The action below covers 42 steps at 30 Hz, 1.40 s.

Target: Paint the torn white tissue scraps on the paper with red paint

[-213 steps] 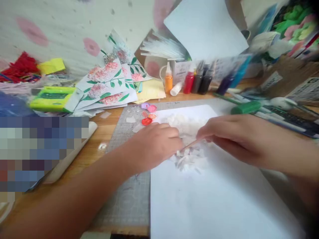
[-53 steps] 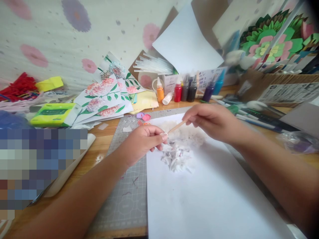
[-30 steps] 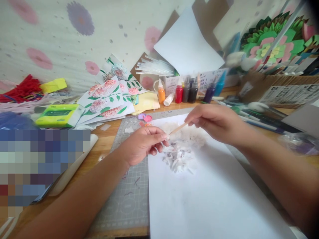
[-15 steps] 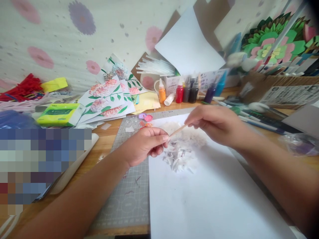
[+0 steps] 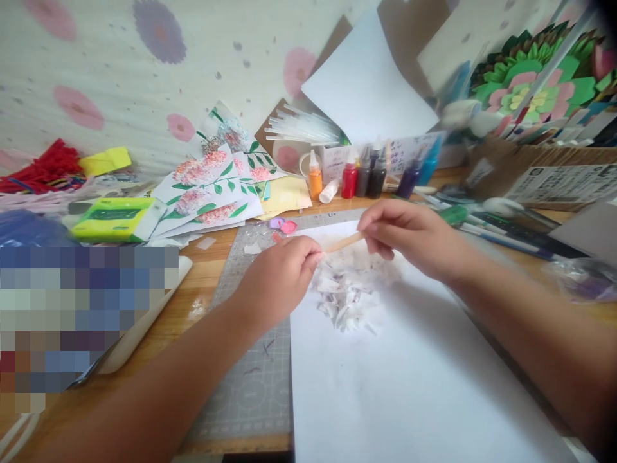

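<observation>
Right hand [image 5: 409, 235] clamped on stick [image 5: 344, 242], over white scraps [image 5: 349, 302] on paper [image 5: 376, 392]. Left hand [image 5: 282, 276] pinches far end, tip hidden. Rear scraps blurred; both forearms cut off.

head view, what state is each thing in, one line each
Tan stick, tilted between both hands
Left hand, fingertips closed at the stick's tip
Right hand, pinching the stick's other end
White scraps, crumpled, loosely heaped
White sheet, flat under the scraps
Cutting mat, flat, partly covered
Orange bottle, upright
White tube, lying on its side
</observation>
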Tool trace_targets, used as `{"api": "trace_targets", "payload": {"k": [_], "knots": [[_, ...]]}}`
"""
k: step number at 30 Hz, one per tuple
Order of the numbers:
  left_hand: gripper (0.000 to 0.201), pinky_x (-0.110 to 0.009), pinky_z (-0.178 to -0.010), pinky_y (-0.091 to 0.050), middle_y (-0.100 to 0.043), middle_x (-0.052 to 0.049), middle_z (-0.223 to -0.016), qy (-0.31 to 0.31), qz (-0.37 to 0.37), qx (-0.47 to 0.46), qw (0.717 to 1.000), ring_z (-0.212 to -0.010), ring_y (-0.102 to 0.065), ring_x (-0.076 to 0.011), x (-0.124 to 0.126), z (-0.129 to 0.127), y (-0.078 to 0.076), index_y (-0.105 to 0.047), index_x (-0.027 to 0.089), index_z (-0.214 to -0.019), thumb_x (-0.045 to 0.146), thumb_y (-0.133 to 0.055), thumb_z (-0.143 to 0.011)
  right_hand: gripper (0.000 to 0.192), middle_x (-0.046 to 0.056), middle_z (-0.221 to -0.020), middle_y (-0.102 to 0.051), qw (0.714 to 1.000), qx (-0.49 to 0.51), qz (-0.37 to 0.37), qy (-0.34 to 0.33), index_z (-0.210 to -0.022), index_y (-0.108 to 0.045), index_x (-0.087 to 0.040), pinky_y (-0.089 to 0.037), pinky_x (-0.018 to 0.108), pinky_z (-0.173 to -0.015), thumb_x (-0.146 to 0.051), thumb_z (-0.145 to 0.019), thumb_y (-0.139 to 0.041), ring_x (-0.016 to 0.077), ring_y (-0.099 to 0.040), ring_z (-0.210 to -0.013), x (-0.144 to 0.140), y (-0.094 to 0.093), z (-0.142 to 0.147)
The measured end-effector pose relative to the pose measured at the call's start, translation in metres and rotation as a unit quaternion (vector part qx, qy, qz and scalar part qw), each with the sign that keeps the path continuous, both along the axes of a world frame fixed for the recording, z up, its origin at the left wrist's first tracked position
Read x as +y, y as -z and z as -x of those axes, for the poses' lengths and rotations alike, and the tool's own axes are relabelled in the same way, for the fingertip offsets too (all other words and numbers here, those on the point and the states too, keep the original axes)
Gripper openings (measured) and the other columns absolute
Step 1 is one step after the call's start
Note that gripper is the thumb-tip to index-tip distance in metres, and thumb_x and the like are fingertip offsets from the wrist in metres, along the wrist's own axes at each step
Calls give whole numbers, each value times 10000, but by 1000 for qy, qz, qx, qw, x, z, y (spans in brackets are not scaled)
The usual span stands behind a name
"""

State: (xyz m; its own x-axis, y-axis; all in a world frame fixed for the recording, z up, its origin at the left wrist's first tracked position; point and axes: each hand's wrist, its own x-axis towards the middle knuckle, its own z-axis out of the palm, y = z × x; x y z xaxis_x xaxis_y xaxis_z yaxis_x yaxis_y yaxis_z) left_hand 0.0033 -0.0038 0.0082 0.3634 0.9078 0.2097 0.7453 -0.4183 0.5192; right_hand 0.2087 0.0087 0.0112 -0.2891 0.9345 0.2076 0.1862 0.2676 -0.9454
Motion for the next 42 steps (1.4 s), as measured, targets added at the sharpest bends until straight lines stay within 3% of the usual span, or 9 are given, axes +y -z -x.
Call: {"api": "trace_targets", "payload": {"k": [5,8,11,15,21,28,34,38,42], "knots": [[183,-267,-567,-263,-552,-28,-713,-18,-47,69,996,-655,-473,-174,4,4,-2,-540,204,-748,311,-427,-845,145,2,-603,-576,992,49,120,-10,-821,-545,-141,-306,173,-383,-269,-760,-575,43,-432,-427,2,2,2],[210,-259,-547,-260,-541,-10,-665,9,-3,41,999,-622,-466,-161,7,7,-1,-511,204,-695,313,-417,-848,199,19,-688,-615,997,-67,-21,-9,-869,-598,-145,-355,191,-457,-299,-743,-609,62,-482,-510,8,7,-6],[222,-252,-546,-277,-560,0,-660,26,35,9,999,-619,-482,-153,10,10,1,-499,203,-678,308,-408,-851,159,33,-714,-646,963,-190,-190,-4,-821,-651,-158,-418,219,-566,-295,-755,-603,107,-569,-629,12,11,-15],[217,-251,-556,-292,-569,1,-659,39,24,2,999,-618,-488,-150,10,9,1,-512,200,-686,312,-423,-849,193,38,-730,-664,941,-229,-249,-10,-811,-670,-168,-429,223,-587,-334,-791,-573,113,-587,-646,11,9,-18],[251,-270,-586,-314,-595,-37,-787,13,-45,101,994,-685,-514,-172,9,10,-1,-560,193,-813,356,-381,-877,286,-5,-535,-515,969,-228,-96,17,-647,-611,-145,-321,210,-468,-370,-796,-517,71,-421,-476,5,3,-7],[250,-271,-598,-338,-627,-31,-842,27,-112,194,974,-735,-556,-170,8,10,-2,-574,178,-855,287,-354,-898,265,-10,-496,-450,985,-69,156,18,-608,-532,-130,-218,200,-415,-310,-800,-508,38,-337,-426,0,-1,3],[245,-266,-554,-320,-622,-29,-835,35,-160,209,964,-686,-547,-157,5,9,-2,-561,175,-857,283,-345,-895,331,-9,-470,-409,976,-57,209,10,-570,-455,-139,-131,222,-380,-348,-826,-451,28,-235,-362,0,-2,5],[219,-264,-535,-304,-589,-34,-750,32,-176,193,965,-651,-518,-156,7,11,0,-524,168,-808,244,-332,-879,274,3,-615,-517,990,-138,29,27,-790,-545,-151,-313,203,-476,-419,-821,-498,66,-411,-508,-1,1,3],[192,-252,-513,-292,-494,-1,-604,32,-182,130,974,-553,-435,-126,8,12,1,-440,183,-680,212,-351,-848,245,20,-691,-570,951,-231,-204,2,-840,-570,-157,-368,219,-564,-388,-838,-489,96,-497,-613,-3,1,0]]}}
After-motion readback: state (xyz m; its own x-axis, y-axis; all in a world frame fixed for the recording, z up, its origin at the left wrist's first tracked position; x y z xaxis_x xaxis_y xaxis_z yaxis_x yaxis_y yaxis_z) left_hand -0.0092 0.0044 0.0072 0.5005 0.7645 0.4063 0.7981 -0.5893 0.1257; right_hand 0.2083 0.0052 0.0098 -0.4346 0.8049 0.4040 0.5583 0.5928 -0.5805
